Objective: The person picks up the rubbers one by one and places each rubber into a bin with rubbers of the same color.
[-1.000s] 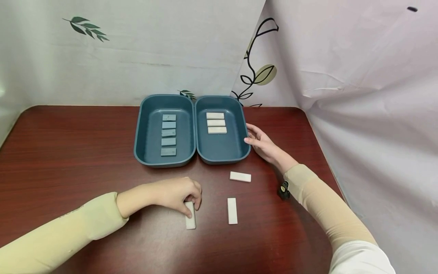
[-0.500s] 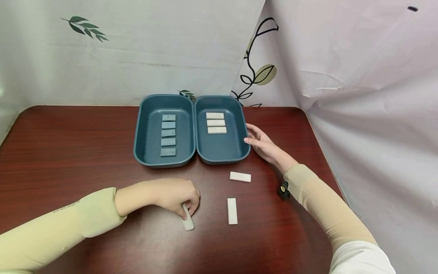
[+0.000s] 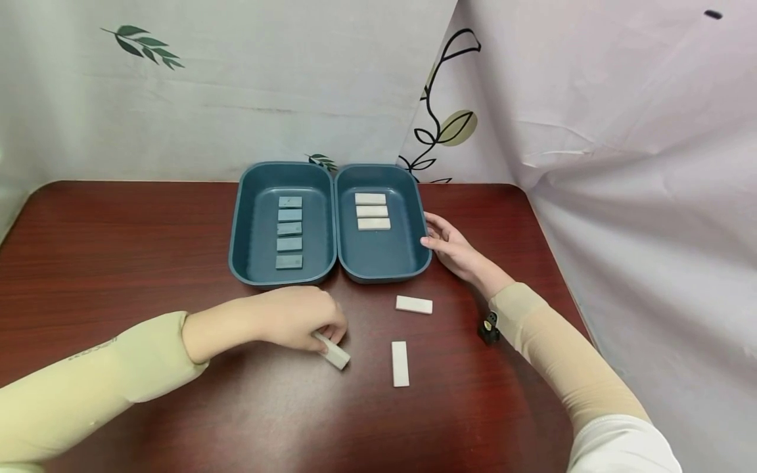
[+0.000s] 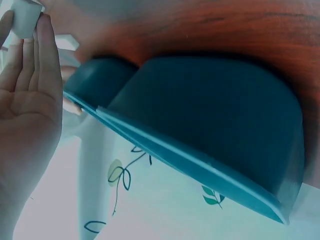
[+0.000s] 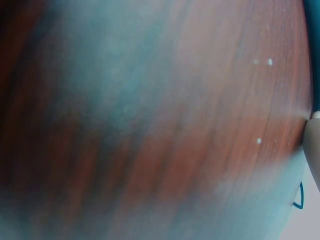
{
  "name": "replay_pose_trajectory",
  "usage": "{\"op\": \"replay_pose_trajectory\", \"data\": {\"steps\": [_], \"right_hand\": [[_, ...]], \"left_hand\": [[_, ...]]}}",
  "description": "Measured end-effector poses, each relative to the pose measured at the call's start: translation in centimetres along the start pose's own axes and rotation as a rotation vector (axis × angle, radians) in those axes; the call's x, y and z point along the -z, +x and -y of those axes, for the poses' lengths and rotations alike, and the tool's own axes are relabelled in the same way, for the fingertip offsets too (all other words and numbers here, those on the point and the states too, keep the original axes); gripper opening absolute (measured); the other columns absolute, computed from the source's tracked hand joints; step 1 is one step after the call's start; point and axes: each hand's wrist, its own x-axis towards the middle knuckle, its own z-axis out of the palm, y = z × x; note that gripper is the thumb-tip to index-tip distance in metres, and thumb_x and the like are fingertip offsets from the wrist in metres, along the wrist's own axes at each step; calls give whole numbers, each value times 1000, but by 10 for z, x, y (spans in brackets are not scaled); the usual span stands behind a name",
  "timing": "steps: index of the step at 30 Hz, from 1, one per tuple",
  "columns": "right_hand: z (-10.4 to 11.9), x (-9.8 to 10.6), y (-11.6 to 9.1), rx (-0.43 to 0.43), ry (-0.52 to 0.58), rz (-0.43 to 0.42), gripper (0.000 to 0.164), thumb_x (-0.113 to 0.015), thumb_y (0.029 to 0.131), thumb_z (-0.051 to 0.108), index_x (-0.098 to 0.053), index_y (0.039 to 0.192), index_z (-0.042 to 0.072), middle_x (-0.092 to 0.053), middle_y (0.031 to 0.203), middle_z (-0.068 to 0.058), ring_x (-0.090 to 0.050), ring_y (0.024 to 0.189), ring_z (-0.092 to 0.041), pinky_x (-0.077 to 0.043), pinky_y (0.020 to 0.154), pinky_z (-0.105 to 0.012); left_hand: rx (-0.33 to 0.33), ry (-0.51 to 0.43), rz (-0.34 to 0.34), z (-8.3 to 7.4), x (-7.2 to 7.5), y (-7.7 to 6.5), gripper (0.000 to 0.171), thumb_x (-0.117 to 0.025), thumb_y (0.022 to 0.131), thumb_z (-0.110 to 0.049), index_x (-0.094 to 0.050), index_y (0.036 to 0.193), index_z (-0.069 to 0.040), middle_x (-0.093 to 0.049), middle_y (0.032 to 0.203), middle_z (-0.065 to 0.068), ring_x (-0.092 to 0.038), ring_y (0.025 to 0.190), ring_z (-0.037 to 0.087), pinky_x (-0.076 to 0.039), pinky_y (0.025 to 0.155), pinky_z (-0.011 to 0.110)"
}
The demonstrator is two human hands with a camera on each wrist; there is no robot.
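Observation:
My left hand (image 3: pixel 296 322) pinches a white block (image 3: pixel 333 353) by one end, lifting it off the dark red table (image 3: pixel 118 249); the left wrist view shows the block (image 4: pixel 25 17) at the fingertips (image 4: pixel 44 30). Two more white blocks (image 3: pixel 414 305) (image 3: pixel 400 363) lie flat on the table nearby. My right hand (image 3: pixel 452 246) rests with straight fingers against the right rim of the right blue tray (image 3: pixel 421 223), which holds three white blocks (image 3: pixel 372 211). The left blue tray (image 3: pixel 251 230) holds several grey-blue blocks (image 3: pixel 289 229).
A small black object (image 3: pixel 488 328) sits on the table by my right forearm. White cloth walls with leaf prints close off the back and the right side. The right wrist view shows only blurred table (image 5: pixel 150 120).
My left hand has taken hold of the white block, turned it and raised it off the table, moving slightly up toward the trays. The right hand has stayed at the tray rim.

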Motion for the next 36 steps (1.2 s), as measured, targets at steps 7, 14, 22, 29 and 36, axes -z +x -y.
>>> {"op": "replay_pose_trajectory", "data": {"steps": [7,14,22,29,36], "right_hand": [[-2,1,1,-8,0,-6,67,-49,105,-5,-24,166,4,-55,141,5,-54,128,-5,-46,106,-17],[-1,0,0,-3,11,-2,68,-49,104,-5,-23,167,3,-54,142,3,-55,128,-6,-48,105,-17],[-1,-1,-1,0,17,-6,69,-52,103,-3,-23,166,2,-57,138,5,-56,127,-6,-48,104,-17],[-1,0,0,-5,17,-5,69,-52,104,-3,-23,167,3,-54,142,5,-54,129,-5,-47,106,-17],[-1,2,2,-7,10,-3,68,-50,104,-5,-24,166,3,-54,141,6,-54,129,-5,-47,106,-17]], "left_hand": [[70,-41,-101,5,10,5,20,-86,88,-16,-71,84,-27,-61,76,-18,-55,72,0,-48,68,20],[145,-84,-235,8,21,10,15,-88,88,-18,-76,86,-26,-68,79,-16,-59,74,3,-52,69,22],[199,-188,-359,18,41,19,10,-89,87,-14,-81,87,-20,-75,79,-10,-65,74,4,-58,72,27],[257,-206,-418,31,62,30,8,-91,85,-15,-83,86,-17,-79,82,-5,-72,77,9,-62,75,32],[280,-192,-396,43,79,45,8,-90,86,-13,-82,86,-13,-81,85,1,-76,81,15,-63,78,35]]}}
